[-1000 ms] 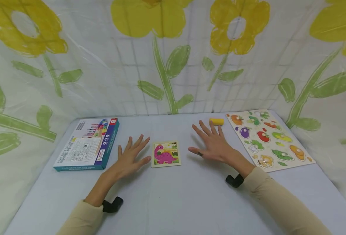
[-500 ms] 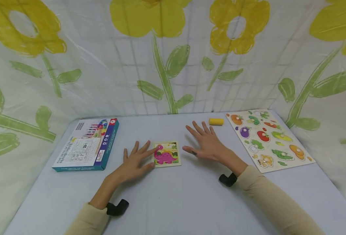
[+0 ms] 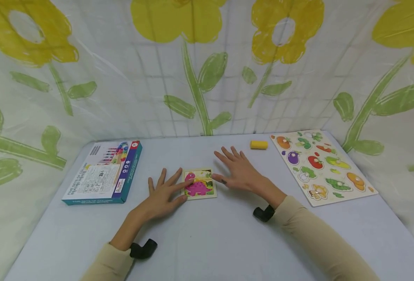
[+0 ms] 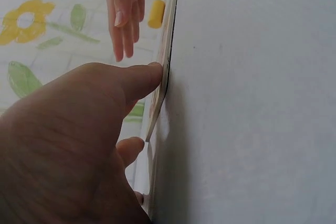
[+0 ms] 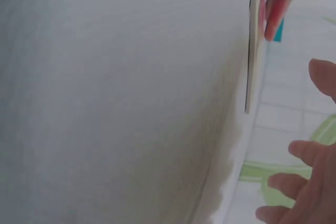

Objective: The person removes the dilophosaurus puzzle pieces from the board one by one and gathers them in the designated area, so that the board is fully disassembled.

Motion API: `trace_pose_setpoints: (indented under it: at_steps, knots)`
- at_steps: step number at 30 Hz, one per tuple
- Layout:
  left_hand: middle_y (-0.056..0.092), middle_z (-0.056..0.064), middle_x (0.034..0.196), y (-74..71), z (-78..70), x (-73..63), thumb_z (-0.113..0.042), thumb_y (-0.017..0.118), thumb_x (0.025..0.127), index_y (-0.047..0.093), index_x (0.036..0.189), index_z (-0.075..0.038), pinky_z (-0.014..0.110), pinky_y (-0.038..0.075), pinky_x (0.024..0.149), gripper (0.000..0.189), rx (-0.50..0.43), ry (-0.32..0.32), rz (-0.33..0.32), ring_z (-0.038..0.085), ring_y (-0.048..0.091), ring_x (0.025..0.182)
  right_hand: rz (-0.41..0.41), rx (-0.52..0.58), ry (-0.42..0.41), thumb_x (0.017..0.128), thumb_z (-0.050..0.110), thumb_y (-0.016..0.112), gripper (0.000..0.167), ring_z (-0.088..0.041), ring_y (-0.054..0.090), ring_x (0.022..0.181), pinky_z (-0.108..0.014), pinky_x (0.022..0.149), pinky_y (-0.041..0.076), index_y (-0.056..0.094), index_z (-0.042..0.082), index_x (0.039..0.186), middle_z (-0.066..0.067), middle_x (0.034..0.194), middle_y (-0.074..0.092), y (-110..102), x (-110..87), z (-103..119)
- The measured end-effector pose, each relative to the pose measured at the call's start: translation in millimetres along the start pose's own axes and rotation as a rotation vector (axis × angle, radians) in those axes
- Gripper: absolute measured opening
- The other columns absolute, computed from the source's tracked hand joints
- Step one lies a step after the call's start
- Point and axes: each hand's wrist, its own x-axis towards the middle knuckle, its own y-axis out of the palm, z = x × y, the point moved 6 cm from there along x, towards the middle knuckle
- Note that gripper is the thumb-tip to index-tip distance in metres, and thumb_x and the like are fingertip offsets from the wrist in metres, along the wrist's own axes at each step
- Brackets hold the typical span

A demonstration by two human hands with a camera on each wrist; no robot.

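Observation:
A small square dinosaur puzzle [image 3: 199, 187], pink figure in a pale frame, lies on the table between both hands. My left hand [image 3: 161, 197] reaches over its left side with spread, mostly straight fingers; the index finger overlaps the picture. In the left wrist view, the left thumb [image 4: 144, 80] rests at the edge of the puzzle [image 4: 169, 40]. My right hand [image 3: 240, 173] hovers at the puzzle's right side with fingers spread and nothing held. From the right wrist view, the right fingers [image 5: 304, 153] stand apart from the puzzle [image 5: 253, 51].
On the left lies a flat printed box [image 3: 103, 171] with teal sides. A vegetable peg puzzle board [image 3: 321, 168] lies on the right, and a yellow cylinder [image 3: 259, 144] sits near the back. Behind the white table [image 3: 200, 246] hangs a flower-print curtain [image 3: 122, 93].
My left hand has moved right onto the puzzle's left side. My right hand has moved left, closer to the puzzle's right edge. The puzzle has stayed in place.

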Motion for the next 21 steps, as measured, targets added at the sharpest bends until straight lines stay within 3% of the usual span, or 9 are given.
trace_pose_setpoints:
  at_steps: [21]
  knots:
    - [0.018,0.009,0.180,1.0,-1.3,0.4,-0.042,0.064,0.103,0.055,0.154,-0.036,0.087,-0.016,0.115,0.052,0.012,-0.010,-0.003,0.059,-0.007,0.162,0.083,0.061,-0.101,0.104,0.057,0.057,0.076,-0.047,0.021,0.164,-0.067,0.132,0.018,0.033,0.022,0.168,-0.015,0.176,0.028,11,16.2,26]
